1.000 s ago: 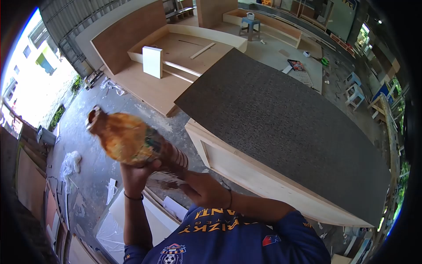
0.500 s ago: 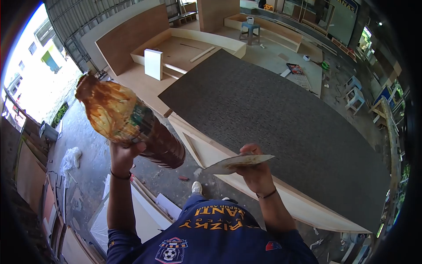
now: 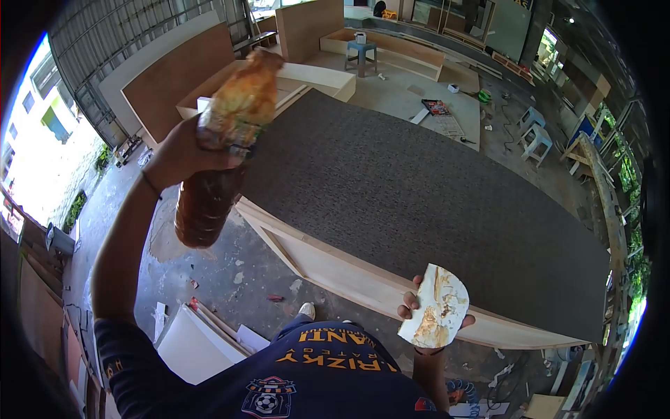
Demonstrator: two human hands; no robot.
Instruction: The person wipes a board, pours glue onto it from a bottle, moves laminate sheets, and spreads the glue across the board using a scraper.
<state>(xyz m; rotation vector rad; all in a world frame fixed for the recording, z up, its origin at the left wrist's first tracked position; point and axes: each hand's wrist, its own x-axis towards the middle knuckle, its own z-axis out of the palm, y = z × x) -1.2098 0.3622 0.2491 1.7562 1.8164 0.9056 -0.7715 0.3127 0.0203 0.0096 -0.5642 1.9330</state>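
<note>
My left hand point(image 3: 187, 155) is wrapped round a plastic bottle point(image 3: 234, 122) that holds a dark reddish-brown liquid. Brown smears coat the bottle's upper part, which tilts up and to the right over the corner of a large dark grey panel point(image 3: 419, 202). In my right hand point(image 3: 410, 305) is a white half-round scraper piece point(image 3: 441, 307) with brown smears across its face. It is held up near the front edge of the panel, its flat face turned towards me. The panel lies on a pale wooden frame point(image 3: 335, 276).
Behind the panel stand brown boards point(image 3: 181, 73) and a blue stool point(image 3: 361, 56) with a small container on it. More stools point(image 3: 536, 143) are at the right. White sheets point(image 3: 199, 346) lean low at the left, and a grey bucket point(image 3: 60, 239) stands further left.
The bottle has swung from leaning left to leaning right, towards the panel. My right hand has lowered and turned the scraper piece so its smeared face shows. The view has shifted right.
</note>
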